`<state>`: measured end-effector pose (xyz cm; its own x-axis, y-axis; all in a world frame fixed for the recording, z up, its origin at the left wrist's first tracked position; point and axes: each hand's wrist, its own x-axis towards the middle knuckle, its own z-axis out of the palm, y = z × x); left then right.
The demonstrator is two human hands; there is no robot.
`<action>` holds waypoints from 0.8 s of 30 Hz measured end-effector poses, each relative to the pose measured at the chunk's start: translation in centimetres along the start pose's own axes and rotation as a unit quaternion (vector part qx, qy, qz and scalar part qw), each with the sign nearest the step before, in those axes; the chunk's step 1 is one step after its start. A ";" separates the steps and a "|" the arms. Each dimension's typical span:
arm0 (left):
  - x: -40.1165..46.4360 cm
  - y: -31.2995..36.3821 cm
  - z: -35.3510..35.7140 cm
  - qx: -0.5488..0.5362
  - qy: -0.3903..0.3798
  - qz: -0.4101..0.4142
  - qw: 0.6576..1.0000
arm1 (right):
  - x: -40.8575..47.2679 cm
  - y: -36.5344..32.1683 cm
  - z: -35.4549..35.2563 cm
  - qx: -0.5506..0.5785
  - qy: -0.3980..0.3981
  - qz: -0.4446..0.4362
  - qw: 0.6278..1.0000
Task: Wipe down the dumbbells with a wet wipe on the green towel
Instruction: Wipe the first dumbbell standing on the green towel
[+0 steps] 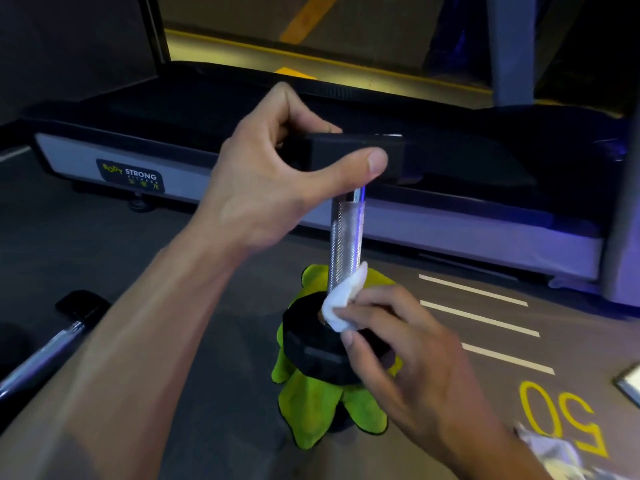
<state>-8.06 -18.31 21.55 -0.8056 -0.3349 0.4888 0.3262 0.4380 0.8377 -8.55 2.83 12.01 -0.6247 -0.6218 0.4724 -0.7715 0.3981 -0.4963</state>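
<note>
The dumbbell (343, 244) stands on end on the green towel (311, 407), which is bunched up on the floor under its lower black head (311, 341). The left hand (277, 178) steadies it from above, thumb and fingers curled round the upper head (356, 154) in a pinch across its edge. The right hand (408, 344) pinches a folded white wet wipe (341, 303) between thumb and fingers and presses it against the foot of the knurled metal handle (344, 237), right where the bar meets the lower head.

The risks come mostly from that upright balance. The towel is crumpled, not flat, so the lower head sits on a soft, uneven base; a sideways push from the wipe could tip the weight if the top grip loosens, and that grip is only a pinch on an edge. Should it topple, it would land on the floor or against the treadmill (242, 161) just behind. The rough knurling may also snag and tear the wipe, leaving lint on the bar. A second dumbbell (45, 351) lies off to the left on the floor (only part of it shows), so there seems to be more wiping to come, and the wipe may dry out before then
</note>
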 end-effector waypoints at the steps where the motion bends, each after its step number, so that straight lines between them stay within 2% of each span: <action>1: 0.1 -0.1 0.0 -0.005 0.000 -0.001 1.000 | 0.7 0.0 0.1 0.004 0.021 0.010 1.000; 7: 0.9 -1.1 -0.2 -0.056 -0.002 -0.013 0.998 | 1.6 0.4 1.3 0.139 0.081 0.083 0.984; 10: 1.0 -1.4 -0.1 -0.090 -0.006 -0.010 0.996 | 2.6 0.1 1.4 0.152 0.077 0.078 0.982; 12: 1.1 -1.5 0.0 -0.109 -0.014 -0.004 0.994 | 4.6 -0.5 0.9 0.174 0.106 0.062 0.977; 16: 1.1 -1.5 0.2 -0.123 -0.028 0.001 0.992 | 7.4 -0.5 -0.3 0.274 0.185 0.114 0.937; 21: 1.1 -1.6 0.1 -0.132 -0.016 -0.001 0.991 | 3.9 -1.7 1.6 0.263 0.111 0.145 0.947; 24: 1.1 -1.5 0.2 -0.130 -0.023 0.001 0.991 | 7.1 -1.4 0.3 0.308 0.188 0.162 0.918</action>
<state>-9.54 -19.19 20.81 -0.8248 -0.2935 0.4832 0.4388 0.2065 0.8745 -11.90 -2.36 15.82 -0.8961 -0.2158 0.3879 -0.3955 -0.0087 -0.9184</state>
